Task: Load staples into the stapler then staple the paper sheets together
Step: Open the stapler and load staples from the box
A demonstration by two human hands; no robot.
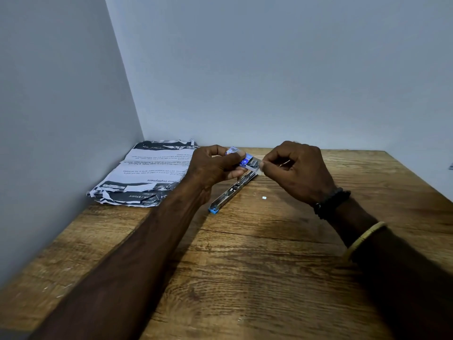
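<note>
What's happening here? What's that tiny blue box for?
A person is getting staples out. The left hand holds a small blue staple box above the table, and the right hand pinches the inner tray at its open end. The stapler lies flipped open on the wooden table just below the hands. The paper sheets wait in a pile by the wall.

Stapler (pixel 230 192): one. Box (pixel 245 161): one, over stapler's far end. Paper stack (pixel 144 173): one, left of stapler, sheet count unclear. Hands: two — left hand (pixel 213 165), right hand (pixel 296 170). Wristbands: two — black band (pixel 331 202), gold bangle (pixel 365 238). White scrap (pixel 264 198): one, right of stapler.
</note>
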